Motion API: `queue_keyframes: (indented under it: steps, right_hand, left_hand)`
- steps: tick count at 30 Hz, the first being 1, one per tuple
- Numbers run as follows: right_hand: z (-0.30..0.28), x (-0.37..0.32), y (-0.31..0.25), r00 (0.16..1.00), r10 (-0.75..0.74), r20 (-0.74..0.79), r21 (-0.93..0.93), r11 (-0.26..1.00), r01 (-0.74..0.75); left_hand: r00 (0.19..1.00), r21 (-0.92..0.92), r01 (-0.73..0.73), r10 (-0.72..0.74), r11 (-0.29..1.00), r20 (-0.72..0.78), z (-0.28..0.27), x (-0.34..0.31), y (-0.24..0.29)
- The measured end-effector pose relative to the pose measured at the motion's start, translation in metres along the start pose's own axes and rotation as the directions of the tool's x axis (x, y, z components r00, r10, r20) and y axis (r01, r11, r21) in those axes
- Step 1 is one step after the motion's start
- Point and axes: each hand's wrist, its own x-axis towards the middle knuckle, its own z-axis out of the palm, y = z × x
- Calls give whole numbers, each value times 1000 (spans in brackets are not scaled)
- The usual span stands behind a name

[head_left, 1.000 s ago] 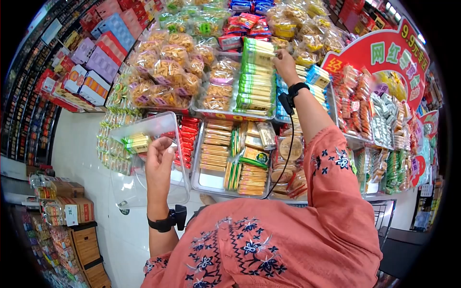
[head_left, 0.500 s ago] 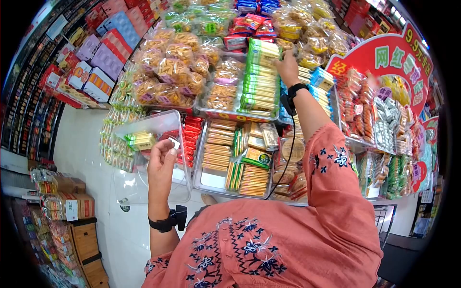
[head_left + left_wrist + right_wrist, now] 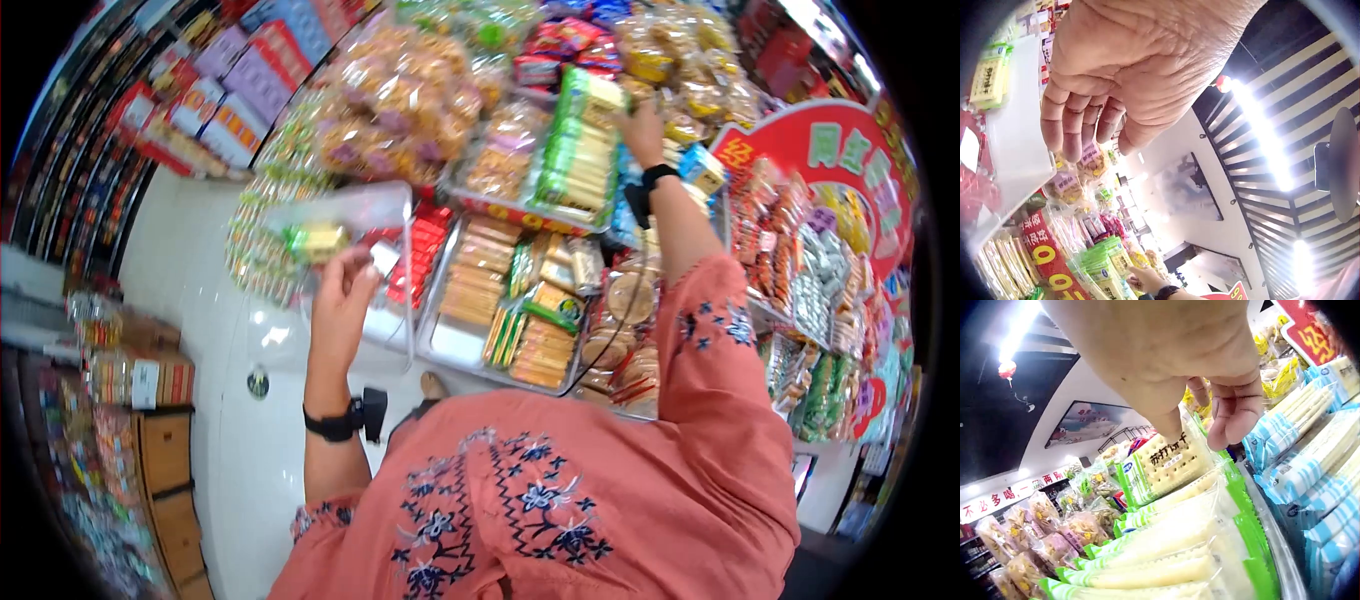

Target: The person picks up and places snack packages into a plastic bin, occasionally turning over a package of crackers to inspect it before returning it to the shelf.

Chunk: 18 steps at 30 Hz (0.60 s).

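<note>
**A:** So, where are the two hands?

**B:** The right hand [image 3: 642,125] is up at the stack of green packs [image 3: 578,165] in the display tray [image 3: 505,213]. From the right wrist, the thumb and fingers [image 3: 1235,419] pinch the top cracker pack [image 3: 1169,462] by its upper edge. It stands upright against the packs below it. The left hand [image 3: 345,290] holds the clear tub [image 3: 280,330] lower and off to the left, its fingers [image 3: 1072,125] curled at the tub's wall. A second pack [image 3: 318,240] lies inside.

**A:** What might go wrong?

**B:** I'd say the pinch is narrow and the wrapper glossy, so the cracker pack could slip out and fall among the trays. Its neighbours touch it, so a quick lift might drag one off the stack. The tub looks tilted and is held at one side only, out over the floor [image 3: 195,265]. More weight at its far end could tip it and spill the second pack. Squeezing harder risks cracking the biscuits.
</note>
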Motion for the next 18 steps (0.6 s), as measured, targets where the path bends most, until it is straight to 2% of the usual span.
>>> queue_keyframes:
  steps: [1, 2, 3, 4, 6, 8, 10, 12, 15, 18]
  right_hand:
    - [32, 25, 42, 975, -157, -154, -134, 981, 137]
    - [31, 35, 48, 963, -227, -147, -222, 956, 192]
    - [-1, 23, 5, 998, -12, 61, 9, 1000, 12]
    - [-44, 2, -38, 938, 162, 307, 174, 959, -223]
    - [-47, -20, -58, 978, 73, 194, 477, 864, -159]
    - [-61, -40, -86, 958, -31, 284, 647, 743, -168]
    - [-78, -77, -126, 923, -159, 350, 690, 710, -139]
    - [-87, -115, -159, 873, -274, 404, 725, 678, -123]
    - [-80, -170, -187, 799, -373, 472, 753, 642, -145]
    - [-75, -221, -204, 757, -392, 523, 766, 605, -216]
  left_hand:
    - [999, -7, -31, 31, 999, -11, -10, 2, -1]
    - [997, 27, -43, 45, 999, -61, -21, 6, -1]
    - [994, 121, -58, 68, 991, -81, -38, 12, -7]
    - [988, 139, -98, 112, 986, -102, -50, 15, -2]
    - [988, 206, -65, 92, 976, -124, -70, 22, 12]
    - [987, 327, -103, 137, 939, -83, -95, 39, 9]
    - [989, 456, -143, 148, 879, 24, -110, 59, 1]
    - [981, 604, -191, 139, 774, 132, -118, 75, -12]
    - [961, 813, -274, 107, 513, 256, -113, 95, -32]
    - [926, 856, -375, 105, 355, 362, -117, 116, -70]
